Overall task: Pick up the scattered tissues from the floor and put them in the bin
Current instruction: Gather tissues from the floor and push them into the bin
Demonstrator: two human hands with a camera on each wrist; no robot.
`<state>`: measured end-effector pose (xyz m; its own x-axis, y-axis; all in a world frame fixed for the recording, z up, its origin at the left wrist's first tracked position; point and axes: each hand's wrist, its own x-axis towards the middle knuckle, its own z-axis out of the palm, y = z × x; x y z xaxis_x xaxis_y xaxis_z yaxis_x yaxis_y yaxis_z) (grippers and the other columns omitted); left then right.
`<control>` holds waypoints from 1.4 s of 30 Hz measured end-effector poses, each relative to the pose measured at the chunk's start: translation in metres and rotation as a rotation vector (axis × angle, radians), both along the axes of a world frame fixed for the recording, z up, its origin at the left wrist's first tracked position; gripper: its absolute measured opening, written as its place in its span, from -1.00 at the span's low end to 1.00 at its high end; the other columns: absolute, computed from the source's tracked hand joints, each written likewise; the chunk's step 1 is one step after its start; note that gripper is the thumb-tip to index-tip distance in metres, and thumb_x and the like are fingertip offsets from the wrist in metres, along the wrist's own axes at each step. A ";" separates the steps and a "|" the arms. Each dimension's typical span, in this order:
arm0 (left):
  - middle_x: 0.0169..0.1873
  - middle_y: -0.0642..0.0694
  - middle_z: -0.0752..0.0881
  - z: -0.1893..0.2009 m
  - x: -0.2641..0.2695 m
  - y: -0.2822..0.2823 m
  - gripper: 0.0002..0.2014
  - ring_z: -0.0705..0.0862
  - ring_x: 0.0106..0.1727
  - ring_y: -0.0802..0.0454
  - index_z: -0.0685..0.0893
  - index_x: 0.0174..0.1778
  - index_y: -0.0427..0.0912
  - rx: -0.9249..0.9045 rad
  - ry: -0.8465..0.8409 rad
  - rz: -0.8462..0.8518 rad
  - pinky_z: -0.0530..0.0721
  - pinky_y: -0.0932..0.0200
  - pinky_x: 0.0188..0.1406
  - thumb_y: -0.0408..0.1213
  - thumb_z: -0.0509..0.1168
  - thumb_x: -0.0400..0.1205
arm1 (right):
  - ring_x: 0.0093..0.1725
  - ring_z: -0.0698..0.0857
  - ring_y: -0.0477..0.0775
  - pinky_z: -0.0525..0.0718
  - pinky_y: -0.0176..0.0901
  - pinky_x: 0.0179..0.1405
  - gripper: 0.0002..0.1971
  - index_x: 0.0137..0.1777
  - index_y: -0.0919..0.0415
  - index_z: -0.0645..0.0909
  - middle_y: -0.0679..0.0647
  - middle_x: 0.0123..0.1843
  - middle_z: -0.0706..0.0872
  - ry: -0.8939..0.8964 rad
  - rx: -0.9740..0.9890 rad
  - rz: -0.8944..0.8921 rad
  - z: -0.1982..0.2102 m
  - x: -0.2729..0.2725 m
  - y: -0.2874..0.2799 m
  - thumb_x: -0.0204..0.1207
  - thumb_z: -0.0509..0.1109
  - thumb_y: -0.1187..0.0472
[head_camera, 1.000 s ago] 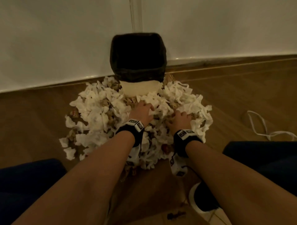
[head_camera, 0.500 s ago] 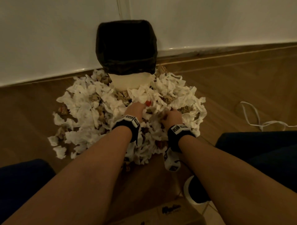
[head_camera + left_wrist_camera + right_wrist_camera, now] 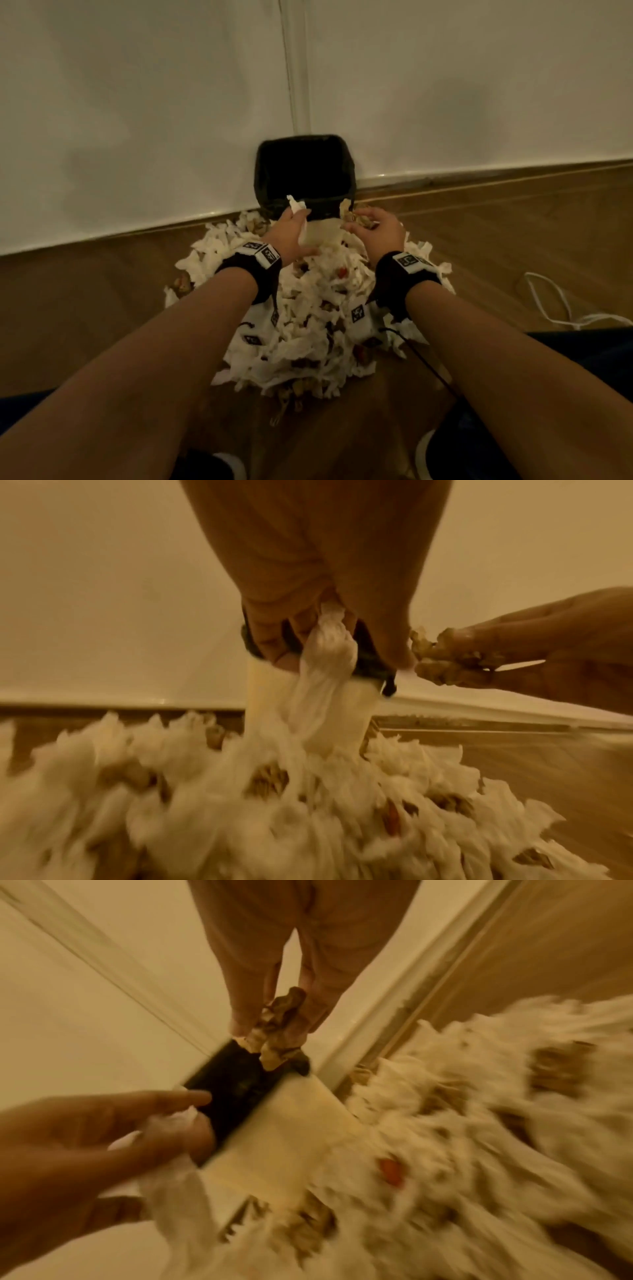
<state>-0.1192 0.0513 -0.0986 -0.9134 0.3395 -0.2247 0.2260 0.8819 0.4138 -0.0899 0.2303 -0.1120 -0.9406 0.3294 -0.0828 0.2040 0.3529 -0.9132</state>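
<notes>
A bin [image 3: 305,178] with a black liner and cream body stands against the white wall. A heap of white tissues [image 3: 315,325] mixed with brown scraps covers the floor in front of it. My left hand [image 3: 291,229] is raised at the bin's front rim and grips a white tissue [image 3: 296,205] [image 3: 325,653] that trails down towards the heap. My right hand [image 3: 373,229] hovers at the rim's right corner, pinching a crumpled brown tissue [image 3: 277,1026] [image 3: 445,658] [image 3: 356,217]. The same bin [image 3: 236,1091] fills the middle of the right wrist view.
A white cord [image 3: 561,308] lies on the wooden floor at the right. The skirting board [image 3: 479,178] runs behind the bin. My dark-clad knees [image 3: 582,363] flank the heap, with a shoe [image 3: 424,455] below.
Both hands rose out of the heap and moved forward to the bin's front rim, the left now carrying a white tissue and the right a brown one. The head view tilted up.
</notes>
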 end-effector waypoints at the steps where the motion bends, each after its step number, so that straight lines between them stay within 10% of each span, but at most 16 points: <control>1: 0.61 -0.28 0.06 0.013 -0.002 -0.004 -0.09 0.33 0.52 -0.27 0.04 0.64 -0.16 -0.070 -0.005 -0.054 0.42 -0.05 0.43 -0.22 0.48 0.49 | -0.06 0.70 -0.05 0.56 -0.55 -0.35 -0.68 0.14 0.08 0.71 0.07 0.11 0.67 0.022 0.031 0.005 0.010 -0.006 -0.003 0.38 0.56 0.12; 4: 0.56 -0.33 0.09 0.046 -0.012 -0.013 -0.11 0.49 0.35 -0.31 -0.04 0.64 -0.24 -0.339 0.119 -0.198 0.54 -0.05 0.28 -0.45 0.40 0.52 | 0.15 0.67 0.08 0.65 -0.27 0.07 -0.64 0.20 0.07 0.69 0.16 0.20 0.67 0.083 0.081 0.008 0.037 -0.022 -0.012 0.38 0.56 0.13; 9: 0.38 -0.26 0.55 0.112 -0.036 -0.022 -0.59 0.55 0.35 -0.20 0.50 0.46 -0.17 -0.345 0.226 -0.145 0.46 0.12 0.30 -0.39 0.25 0.66 | 0.19 0.66 0.12 0.61 -0.12 0.27 -0.64 0.19 0.08 0.70 0.18 0.19 0.68 0.148 0.139 0.050 0.069 -0.044 -0.023 0.38 0.56 0.17; 17: -0.10 -0.39 0.75 0.177 -0.070 -0.028 -0.82 0.79 -0.20 -0.29 0.69 0.07 -0.36 0.503 0.398 0.265 0.74 0.05 -0.27 -0.46 0.22 0.64 | 0.05 0.66 0.07 0.54 -0.30 0.00 -0.73 -0.01 0.16 0.68 0.13 0.07 0.70 0.276 0.127 0.000 0.104 -0.078 -0.025 0.32 0.58 0.15; 24: 0.29 -0.25 0.64 0.107 -0.075 -0.012 -0.60 0.59 0.31 -0.18 0.56 0.40 -0.16 0.312 0.278 0.234 0.47 0.19 0.27 -0.40 0.21 0.62 | -0.10 0.65 -0.02 0.44 -0.54 -0.12 -0.78 0.02 0.20 0.72 0.17 0.11 0.68 0.215 0.265 0.045 0.078 -0.086 -0.031 0.44 0.50 0.11; 29: 0.42 -0.34 0.50 0.044 -0.063 -0.012 -0.27 0.61 0.23 -0.20 -0.04 0.65 0.08 0.103 -0.005 0.152 0.58 0.17 0.02 -0.19 0.25 0.65 | 0.29 0.63 0.13 0.53 -0.19 0.27 -0.68 0.34 0.18 0.62 0.15 0.32 0.66 -0.024 0.371 0.301 0.039 -0.072 -0.031 0.60 0.31 0.23; 33: 0.59 -0.25 0.23 0.027 -0.053 -0.019 -0.48 0.31 0.56 -0.19 0.34 0.55 0.06 0.140 0.160 0.215 0.36 0.08 0.45 -0.14 0.24 0.64 | 0.18 0.64 0.13 0.47 -0.33 0.11 -0.74 0.16 0.17 0.70 0.17 0.21 0.65 0.113 0.356 0.178 0.025 -0.059 -0.025 0.59 0.24 0.32; 36: 0.24 -0.08 0.52 0.017 -0.033 -0.022 -0.75 0.59 0.22 -0.06 0.69 0.16 -0.01 0.277 0.442 0.251 0.55 0.02 0.23 -0.18 0.26 0.59 | 0.16 0.59 0.12 0.38 -0.39 0.05 -0.78 0.06 0.15 0.69 0.15 0.15 0.61 0.169 0.319 -0.009 0.011 -0.044 -0.020 0.56 0.24 0.32; 42: -0.20 0.05 0.57 -0.017 0.014 -0.017 -0.85 0.59 -0.18 0.02 0.70 -0.07 -0.03 0.265 0.479 0.189 0.50 0.21 -0.24 -0.19 0.24 0.57 | -0.17 0.66 0.11 0.56 -0.15 -0.26 -0.85 0.03 0.08 0.61 0.02 -0.23 0.61 -0.091 0.231 0.054 -0.036 -0.007 -0.026 0.57 0.23 0.26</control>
